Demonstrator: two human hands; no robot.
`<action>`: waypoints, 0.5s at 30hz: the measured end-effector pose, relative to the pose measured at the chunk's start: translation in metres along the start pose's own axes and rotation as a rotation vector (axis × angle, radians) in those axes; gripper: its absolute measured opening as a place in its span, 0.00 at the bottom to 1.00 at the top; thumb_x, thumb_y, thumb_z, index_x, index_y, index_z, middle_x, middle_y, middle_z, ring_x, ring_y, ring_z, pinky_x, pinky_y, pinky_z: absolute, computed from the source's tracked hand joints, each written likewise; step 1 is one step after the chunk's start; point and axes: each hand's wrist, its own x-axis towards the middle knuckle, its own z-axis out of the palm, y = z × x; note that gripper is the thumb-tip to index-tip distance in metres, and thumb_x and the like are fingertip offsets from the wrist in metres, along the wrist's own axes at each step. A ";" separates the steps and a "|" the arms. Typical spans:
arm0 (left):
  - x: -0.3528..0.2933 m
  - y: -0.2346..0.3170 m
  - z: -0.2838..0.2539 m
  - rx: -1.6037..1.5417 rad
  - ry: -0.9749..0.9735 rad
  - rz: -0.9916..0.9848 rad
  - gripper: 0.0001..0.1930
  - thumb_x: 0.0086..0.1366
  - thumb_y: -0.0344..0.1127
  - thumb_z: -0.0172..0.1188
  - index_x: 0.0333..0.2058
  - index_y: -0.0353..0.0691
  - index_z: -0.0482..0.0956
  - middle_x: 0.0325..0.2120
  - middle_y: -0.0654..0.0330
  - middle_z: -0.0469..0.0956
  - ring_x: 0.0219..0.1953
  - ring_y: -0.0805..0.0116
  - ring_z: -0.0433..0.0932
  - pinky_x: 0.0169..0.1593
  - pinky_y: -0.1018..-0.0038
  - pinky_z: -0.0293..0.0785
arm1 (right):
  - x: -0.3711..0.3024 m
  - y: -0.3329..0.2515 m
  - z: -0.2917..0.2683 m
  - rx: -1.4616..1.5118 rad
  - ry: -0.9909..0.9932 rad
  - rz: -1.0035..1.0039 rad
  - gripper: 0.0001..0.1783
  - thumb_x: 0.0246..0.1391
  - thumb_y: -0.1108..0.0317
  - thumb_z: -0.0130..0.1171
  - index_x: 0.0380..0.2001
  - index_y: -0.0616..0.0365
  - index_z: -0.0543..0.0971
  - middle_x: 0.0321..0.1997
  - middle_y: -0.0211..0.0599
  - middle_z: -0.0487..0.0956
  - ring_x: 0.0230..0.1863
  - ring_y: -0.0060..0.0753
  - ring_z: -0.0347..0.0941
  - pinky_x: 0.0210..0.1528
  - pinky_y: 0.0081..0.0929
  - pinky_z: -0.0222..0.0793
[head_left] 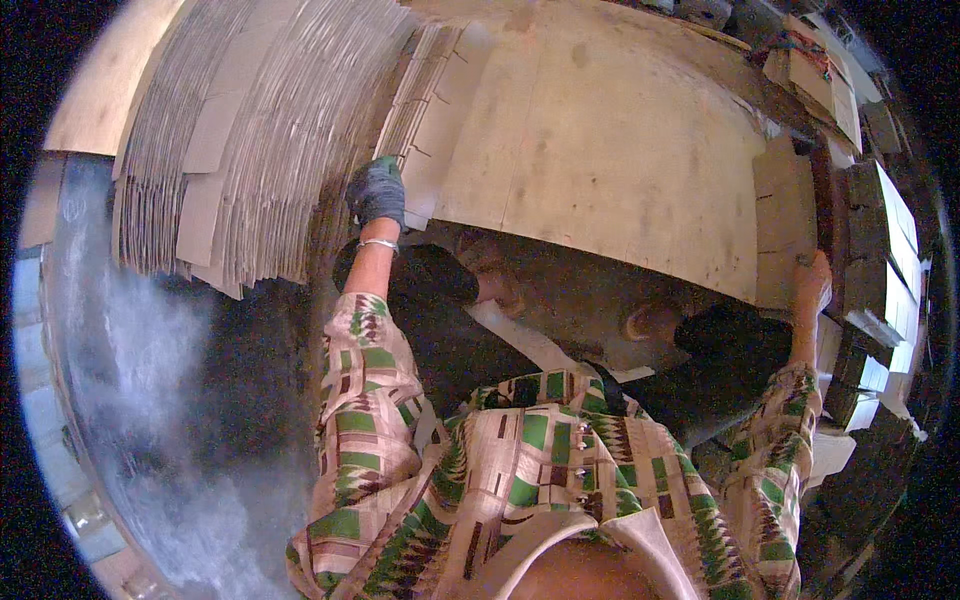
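**Gloved hand at the cardboard stack, other hand at the far edge**

Patterned sleeves are filling the bottom of the head view, with dark trousers below the worktop (620,150), a broad wooden board. I am seeing the left hand (376,192), in a grey-green glove, reaching up with the forearm nearly straight; its fingers are curling onto the near edge of a flat cardboard blank (440,120) lying against the big fanned stack of blanks (260,130). Whether they are pinching it I cannot tell. The right hand (812,280) is stretching out sideways, bare, touching a smaller pile of cardboard pieces (785,220) at the worktop's right edge; its fingers are hidden. My worry: the leaning stack is overhanging the worktop, so tugging one blank could be sliding others off.
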 end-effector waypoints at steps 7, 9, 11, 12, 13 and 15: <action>-0.028 0.046 -0.025 0.369 -0.117 0.072 0.39 0.60 0.59 0.63 0.66 0.48 0.65 0.71 0.53 0.55 0.72 0.46 0.54 0.73 0.45 0.43 | -0.053 -0.095 0.019 0.681 -0.062 -0.039 0.26 0.47 0.79 0.58 0.54 0.61 0.76 0.44 0.50 0.82 0.37 0.52 0.81 0.41 0.42 0.78; -0.021 0.024 -0.006 0.233 -0.107 0.091 0.35 0.60 0.56 0.64 0.63 0.47 0.70 0.68 0.50 0.63 0.68 0.47 0.63 0.70 0.48 0.54 | -0.081 -0.130 0.028 0.676 -0.069 -0.183 0.28 0.47 0.81 0.57 0.55 0.61 0.75 0.46 0.52 0.82 0.40 0.54 0.82 0.43 0.41 0.77; -0.014 0.029 -0.004 0.037 -0.076 0.050 0.28 0.61 0.52 0.63 0.57 0.46 0.77 0.59 0.48 0.73 0.59 0.46 0.72 0.63 0.52 0.65 | -0.111 -0.159 0.025 0.698 -0.135 -0.278 0.31 0.47 0.80 0.57 0.59 0.58 0.74 0.48 0.54 0.82 0.43 0.57 0.81 0.45 0.42 0.77; -0.014 0.026 -0.006 -0.049 -0.059 0.018 0.25 0.61 0.51 0.63 0.54 0.45 0.80 0.55 0.46 0.77 0.55 0.46 0.77 0.59 0.54 0.71 | -0.126 -0.183 0.014 0.711 -0.145 -0.296 0.34 0.47 0.79 0.58 0.62 0.54 0.72 0.46 0.55 0.82 0.44 0.59 0.81 0.45 0.45 0.77; -0.015 0.018 -0.008 -0.125 0.009 -0.004 0.23 0.62 0.50 0.63 0.51 0.45 0.81 0.50 0.45 0.79 0.51 0.45 0.79 0.55 0.54 0.73 | -0.138 -0.209 0.000 0.729 -0.157 -0.319 0.37 0.48 0.78 0.59 0.65 0.50 0.70 0.44 0.56 0.83 0.45 0.61 0.80 0.45 0.47 0.76; -0.012 0.016 -0.009 -0.296 0.146 -0.030 0.19 0.62 0.49 0.62 0.45 0.44 0.85 0.41 0.43 0.82 0.42 0.43 0.82 0.46 0.55 0.77 | -0.150 -0.243 -0.019 0.785 -0.264 -0.345 0.41 0.49 0.82 0.54 0.68 0.46 0.67 0.44 0.57 0.83 0.45 0.60 0.80 0.45 0.45 0.75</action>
